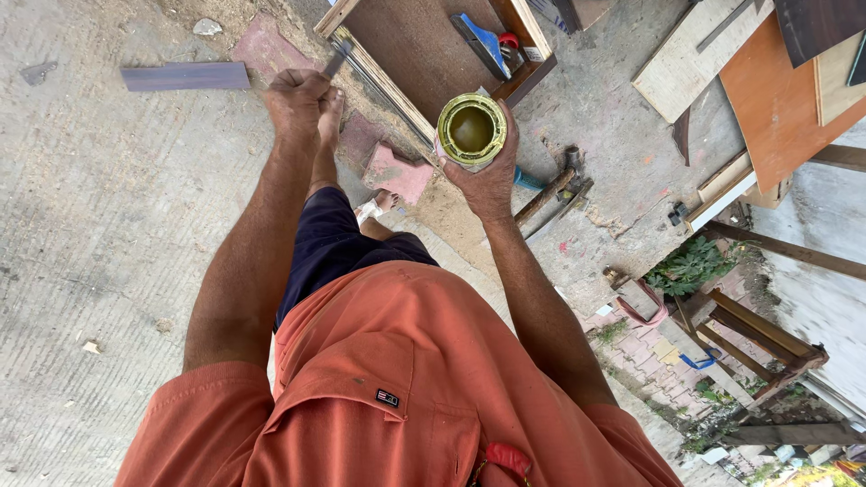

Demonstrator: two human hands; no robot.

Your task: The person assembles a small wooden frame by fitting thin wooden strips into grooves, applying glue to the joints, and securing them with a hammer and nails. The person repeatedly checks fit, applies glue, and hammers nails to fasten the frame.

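Gripped in right hand [492,176], round yellow-rimmed tin [472,129]; left hand [298,97] fisted on brush [339,52].

Bright, even daylight, soft shadows, sharp focus, slight wide-angle edge stretch.

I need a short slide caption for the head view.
Right hand holds an open tin; left hand grips a brush.

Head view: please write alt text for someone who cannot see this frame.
Seen from above, a person in an orange shirt holds an open tin of yellowish liquid in one hand and a brush in the other hand, its bristles against the edge of a wooden board. Boards and tools lie about on the concrete ground.
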